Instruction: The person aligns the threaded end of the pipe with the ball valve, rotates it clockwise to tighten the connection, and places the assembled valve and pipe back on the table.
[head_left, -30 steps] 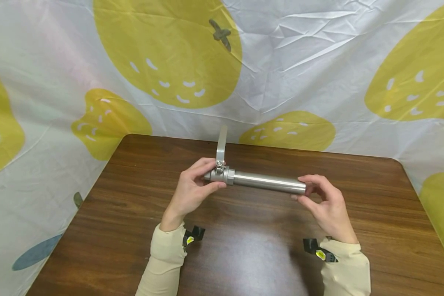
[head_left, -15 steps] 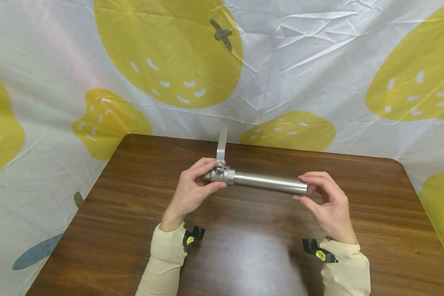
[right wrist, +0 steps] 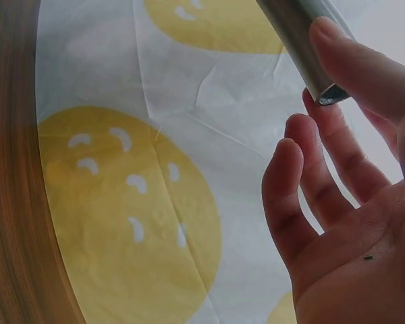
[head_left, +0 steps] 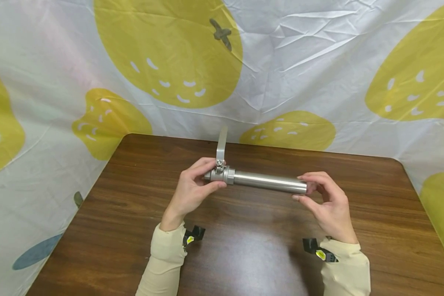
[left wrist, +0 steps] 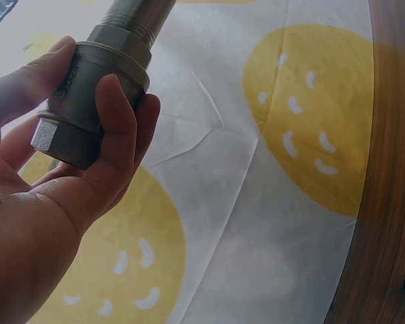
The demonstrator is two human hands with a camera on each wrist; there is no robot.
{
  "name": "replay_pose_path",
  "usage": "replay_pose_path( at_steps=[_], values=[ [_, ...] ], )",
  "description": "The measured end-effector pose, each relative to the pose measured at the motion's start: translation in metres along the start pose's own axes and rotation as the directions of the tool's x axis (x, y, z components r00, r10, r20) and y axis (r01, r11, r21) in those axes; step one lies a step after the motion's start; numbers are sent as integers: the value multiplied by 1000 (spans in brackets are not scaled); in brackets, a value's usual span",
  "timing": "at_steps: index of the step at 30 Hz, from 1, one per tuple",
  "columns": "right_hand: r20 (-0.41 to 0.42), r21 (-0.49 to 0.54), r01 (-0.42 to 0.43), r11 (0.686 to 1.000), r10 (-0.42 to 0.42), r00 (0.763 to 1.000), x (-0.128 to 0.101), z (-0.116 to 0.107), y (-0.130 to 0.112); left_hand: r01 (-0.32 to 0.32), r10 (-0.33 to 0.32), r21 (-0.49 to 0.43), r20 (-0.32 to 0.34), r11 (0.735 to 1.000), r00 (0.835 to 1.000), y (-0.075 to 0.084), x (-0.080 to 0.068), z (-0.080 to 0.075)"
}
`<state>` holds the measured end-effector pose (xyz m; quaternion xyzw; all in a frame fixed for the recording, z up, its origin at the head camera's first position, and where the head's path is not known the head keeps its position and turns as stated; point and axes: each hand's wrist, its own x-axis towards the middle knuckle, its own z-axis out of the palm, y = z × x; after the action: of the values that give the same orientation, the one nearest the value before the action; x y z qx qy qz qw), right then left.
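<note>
A steel ball valve [head_left: 222, 175] with a flat lever handle [head_left: 221, 144] pointing away from me is joined to a steel pipe [head_left: 268, 182], held level above the wooden table [head_left: 244, 246]. My left hand [head_left: 210, 175] grips the valve body, thumb near me and fingers behind. In the left wrist view the valve [left wrist: 111, 57] sits between the thumb and curled fingers of the left hand [left wrist: 74, 101], with the pipe [left wrist: 138, 13] running out at the top. My right hand [head_left: 302, 188] pinches the pipe's right end. In the right wrist view the right hand [right wrist: 327, 104] has its thumb and a finger on the pipe [right wrist: 297, 27] at its open end.
A creased white cloth [head_left: 281, 61] with large yellow fruit prints hangs behind and around the table. The table's back edge [head_left: 244, 144] lies just beyond the valve handle. Small black cameras are strapped at both wrists [head_left: 192, 236], over cream sleeves.
The fingers of my right hand have shifted slightly on the pipe's right end. The left hand, the valve and the pipe have stayed in place.
</note>
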<state>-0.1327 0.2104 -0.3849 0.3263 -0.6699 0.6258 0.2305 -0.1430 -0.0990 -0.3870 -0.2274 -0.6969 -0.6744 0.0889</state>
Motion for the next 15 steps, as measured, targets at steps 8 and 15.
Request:
replay_pose_path(
  at_steps=[8,15],
  values=[
    [-5,-53,-33,998,33,999,-4,-3,7,-6,6,1,-2,1000,1000,-1,1,0],
    [-33,-238,-127,963,123,992,-11,-7,13,-6,6,4,-1,1000,1000,-1,0,1]
  ],
)
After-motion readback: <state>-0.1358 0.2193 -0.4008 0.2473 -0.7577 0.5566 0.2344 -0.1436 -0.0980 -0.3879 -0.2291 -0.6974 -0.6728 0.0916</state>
